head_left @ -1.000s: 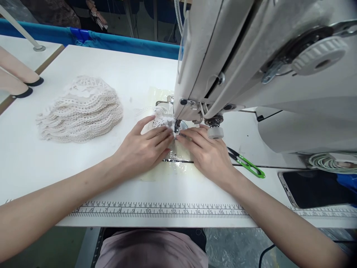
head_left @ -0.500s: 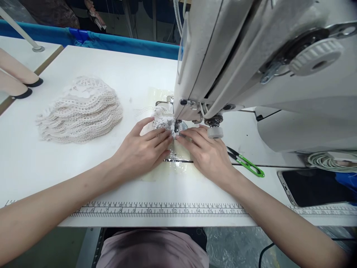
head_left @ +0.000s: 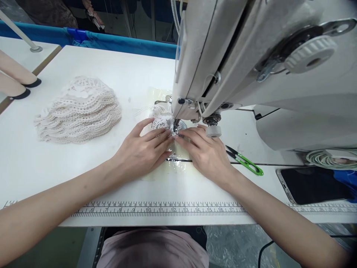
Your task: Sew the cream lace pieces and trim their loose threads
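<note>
1. Through the head view, I'm resting my left hand palm down, its fingertips lying on a small white lace piece just left of the presser foot.
2. I'm bringing my right hand in from the other side, its fingertips pointing at the foot and almost meeting those of the left.
3. Each grip is showing me fairly straight fingers, not a fist — whether either is pinching the lace underneath, I cannot tell.
4. The lace piece is bunching beside the foot, under the head of the sewing machine, with a thin edge trailing left over the table.
5. A pile of lace is sitting well apart, to the left.
6. Green-handled snips are lying just beside my right wrist; a phone is lying farther right — a cable coil is sitting just beyond it.
7. A printed ruler strip is running along the near edge.
</note>
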A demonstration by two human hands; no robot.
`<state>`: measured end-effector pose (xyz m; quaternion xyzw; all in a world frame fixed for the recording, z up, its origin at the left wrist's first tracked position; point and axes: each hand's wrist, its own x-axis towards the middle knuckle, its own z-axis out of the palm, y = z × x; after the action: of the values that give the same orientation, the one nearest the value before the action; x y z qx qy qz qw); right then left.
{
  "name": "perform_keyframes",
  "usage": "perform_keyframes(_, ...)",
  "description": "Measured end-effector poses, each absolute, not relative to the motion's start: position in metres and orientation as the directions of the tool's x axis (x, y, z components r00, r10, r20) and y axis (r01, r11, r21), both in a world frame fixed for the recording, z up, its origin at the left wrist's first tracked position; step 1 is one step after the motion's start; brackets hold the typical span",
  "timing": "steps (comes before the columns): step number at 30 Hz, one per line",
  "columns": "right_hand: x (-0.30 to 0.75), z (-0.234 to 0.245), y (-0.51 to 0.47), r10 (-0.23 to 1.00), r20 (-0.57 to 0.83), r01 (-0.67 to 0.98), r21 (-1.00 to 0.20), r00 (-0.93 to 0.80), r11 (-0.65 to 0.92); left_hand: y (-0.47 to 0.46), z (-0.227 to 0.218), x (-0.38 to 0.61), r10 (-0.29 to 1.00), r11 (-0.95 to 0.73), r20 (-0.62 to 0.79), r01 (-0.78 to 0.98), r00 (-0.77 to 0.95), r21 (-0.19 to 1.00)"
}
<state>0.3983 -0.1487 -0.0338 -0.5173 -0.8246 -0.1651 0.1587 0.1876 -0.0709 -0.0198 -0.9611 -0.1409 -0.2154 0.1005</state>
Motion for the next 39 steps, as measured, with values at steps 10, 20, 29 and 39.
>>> perform_keyframes(10, 0.399, -0.033, -0.148, 0.799, 0.431, 0.902, 0.105, -0.42, 0.418, -0.07, -0.02, 0.187, 0.238, -0.939, 0.439, 0.321, 0.867, -0.123)
perform_keyframes(20, 0.398, -0.031, -0.147, 0.803, 0.42, 0.903, 0.114, -0.422, 0.415, -0.065, -0.024, 0.189, 0.242, -0.936, 0.457, 0.33, 0.856, -0.124)
perform_keyframes(29, 0.399, -0.032, -0.147, 0.792, 0.44, 0.902, 0.122, -0.424, 0.415, -0.058, -0.027, 0.191, 0.283, -0.928, 0.431, 0.358, 0.857, -0.102)
perform_keyframes(39, 0.404, -0.03, -0.149, 0.807, 0.438, 0.917, 0.148, -0.396, 0.37, -0.054, -0.033, 0.191, 0.31, -0.93, 0.448, 0.364, 0.839, -0.039)
